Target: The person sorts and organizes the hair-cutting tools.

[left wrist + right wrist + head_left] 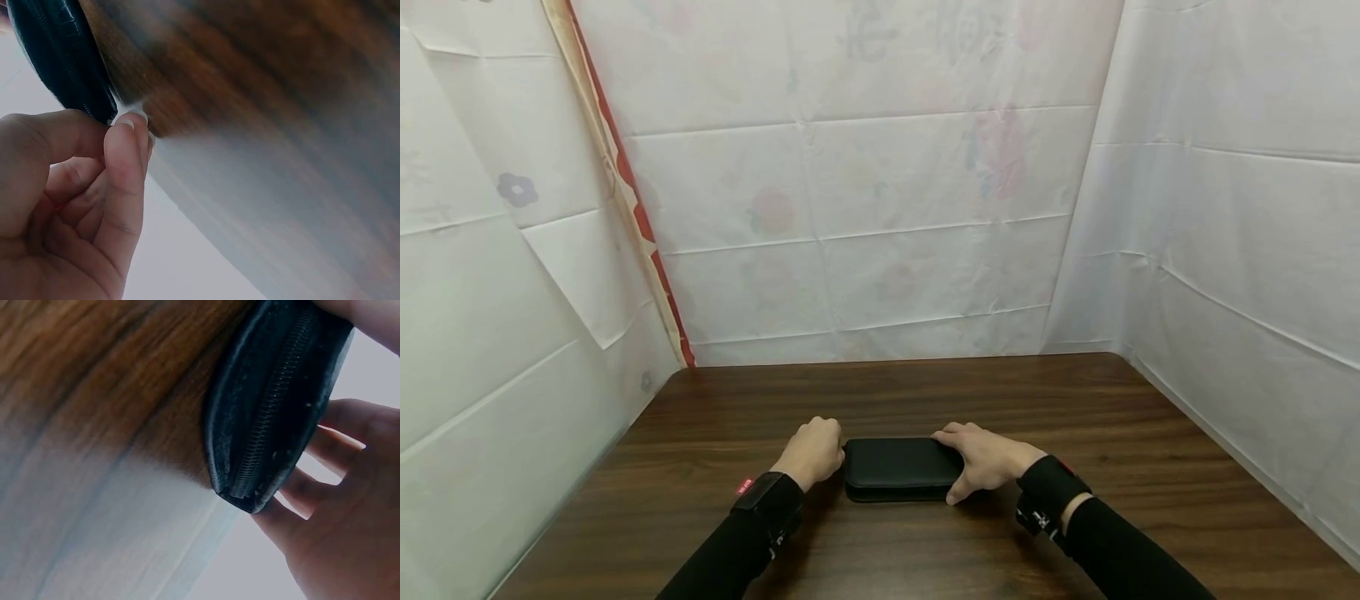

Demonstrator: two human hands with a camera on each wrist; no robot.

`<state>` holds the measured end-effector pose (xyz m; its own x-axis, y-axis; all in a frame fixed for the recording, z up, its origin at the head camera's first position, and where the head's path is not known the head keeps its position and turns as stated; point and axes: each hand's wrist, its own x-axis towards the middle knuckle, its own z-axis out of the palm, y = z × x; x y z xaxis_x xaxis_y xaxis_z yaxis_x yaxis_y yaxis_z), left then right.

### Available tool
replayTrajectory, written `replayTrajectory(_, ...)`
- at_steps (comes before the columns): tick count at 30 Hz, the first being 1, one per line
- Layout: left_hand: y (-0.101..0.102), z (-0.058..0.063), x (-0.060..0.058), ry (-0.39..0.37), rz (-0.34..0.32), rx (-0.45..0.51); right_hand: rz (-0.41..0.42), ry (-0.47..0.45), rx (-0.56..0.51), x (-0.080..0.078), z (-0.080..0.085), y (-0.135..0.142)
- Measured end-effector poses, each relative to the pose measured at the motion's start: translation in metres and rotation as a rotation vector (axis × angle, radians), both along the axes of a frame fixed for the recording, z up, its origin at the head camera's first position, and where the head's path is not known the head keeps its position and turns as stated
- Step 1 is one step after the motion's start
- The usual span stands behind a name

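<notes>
A black zip-around wallet (897, 468) lies flat on the wooden table, its long side toward me. My left hand (814, 451) is at its left end; in the left wrist view, thumb and fingers pinch right at the wallet's corner (62, 59), and whatever small part lies between the fingertips is hidden. My right hand (988, 458) grips the right end, thumb at the near edge and fingers over the far side. The right wrist view shows the zipper (275, 403) closed along the wallet's side, with the fingers (297, 494) against its cover.
The dark wood-grain table (760, 400) extends around the wallet on all sides. White printed sheets hang as a back wall (865, 192), a left wall (490, 275) and a right wall (1247, 250) along the table's edges.
</notes>
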<state>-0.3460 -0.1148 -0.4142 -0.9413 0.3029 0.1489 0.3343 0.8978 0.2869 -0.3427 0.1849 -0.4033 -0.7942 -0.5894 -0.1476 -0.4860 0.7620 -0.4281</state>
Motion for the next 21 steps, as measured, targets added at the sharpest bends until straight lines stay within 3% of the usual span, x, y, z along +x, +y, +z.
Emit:
replayTrajectory(8,0.005,0.001,0.011,0.015,0.035,-0.047,-0.013,-0.015,-0.003,0.004,0.0,0.002)
replayTrajectory(21,0.006,-0.002,0.022,0.091,0.042,-0.116,-0.011,0.042,-0.021,0.01,-0.005,0.004)
